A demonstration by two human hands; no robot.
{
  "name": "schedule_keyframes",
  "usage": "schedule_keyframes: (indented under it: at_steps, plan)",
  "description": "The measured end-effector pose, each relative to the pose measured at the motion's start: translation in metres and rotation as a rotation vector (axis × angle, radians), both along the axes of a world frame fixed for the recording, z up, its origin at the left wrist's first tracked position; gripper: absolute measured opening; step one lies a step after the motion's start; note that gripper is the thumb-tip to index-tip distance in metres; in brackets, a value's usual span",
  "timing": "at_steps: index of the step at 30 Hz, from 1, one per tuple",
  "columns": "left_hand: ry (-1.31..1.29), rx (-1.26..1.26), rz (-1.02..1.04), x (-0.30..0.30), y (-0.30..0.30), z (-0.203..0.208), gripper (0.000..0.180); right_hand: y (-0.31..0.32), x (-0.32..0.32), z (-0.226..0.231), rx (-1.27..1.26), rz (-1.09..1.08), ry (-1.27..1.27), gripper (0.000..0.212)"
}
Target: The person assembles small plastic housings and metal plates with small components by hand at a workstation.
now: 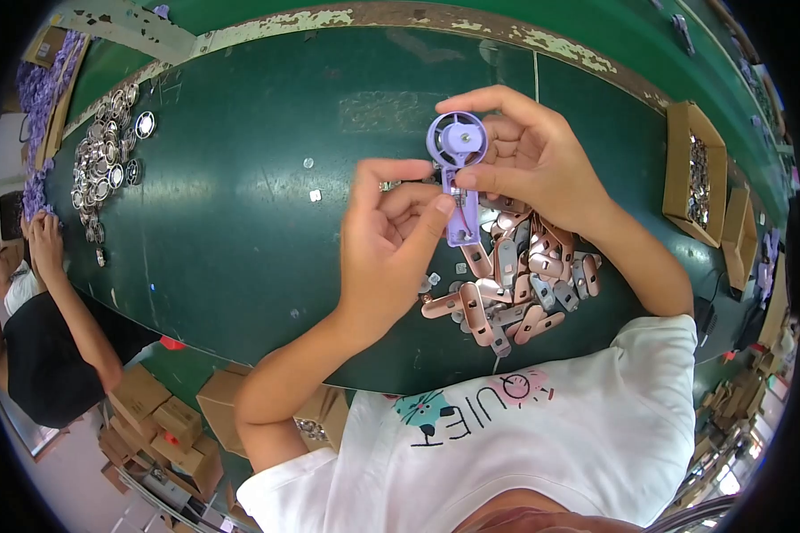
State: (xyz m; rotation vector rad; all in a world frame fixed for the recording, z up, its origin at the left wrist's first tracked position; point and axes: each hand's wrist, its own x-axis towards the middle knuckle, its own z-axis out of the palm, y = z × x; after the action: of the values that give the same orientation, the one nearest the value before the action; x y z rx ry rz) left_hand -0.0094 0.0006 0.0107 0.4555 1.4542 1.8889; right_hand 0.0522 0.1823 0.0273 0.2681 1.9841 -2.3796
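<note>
Both my hands hold a small purple handheld fan body (462,139) over the green table (240,133). It has a round ring head and a long narrow handle, whose open front shows small parts and a thin reddish wire. My left hand (384,244) is closed on the handle from the left, its thumb at the handle's edge. My right hand (551,169) grips it from the right, thumb at the neck and fingers partly hidden behind the ring. Just below the fan lies a heap of oblong pink and grey plates (547,258), each with a small cut-out.
Several round metallic rings (98,169) lie piled at the far left. Beyond them another person's hands (43,233) touch purple pieces (37,186). An open cardboard box (676,191) of small shiny parts stands at the right. A small white square (316,195) lies mid-table.
</note>
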Motion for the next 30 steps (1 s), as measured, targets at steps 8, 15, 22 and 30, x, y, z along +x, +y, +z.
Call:
schedule_keyframes:
  at_steps: [8,15,22,30]
  plan:
    - [0.215,0.003,-0.056,-0.001,0.004,-0.007,0.038,-0.001,0.003,-0.009,-0.006,0.015,-0.003,0.04]
    - [0.471,-0.05,-0.059,-0.006,0.003,-0.014,0.034,-0.012,0.008,0.005,0.089,0.059,-0.012,0.035]
    - [0.98,-0.261,0.02,-0.004,0.002,-0.011,0.037,-0.019,0.007,0.013,0.059,0.012,-0.148,0.038]
    - [-0.19,-0.135,-0.252,-0.027,-0.002,0.013,0.016,-0.007,0.009,-0.007,-0.007,-0.088,0.095,0.039]
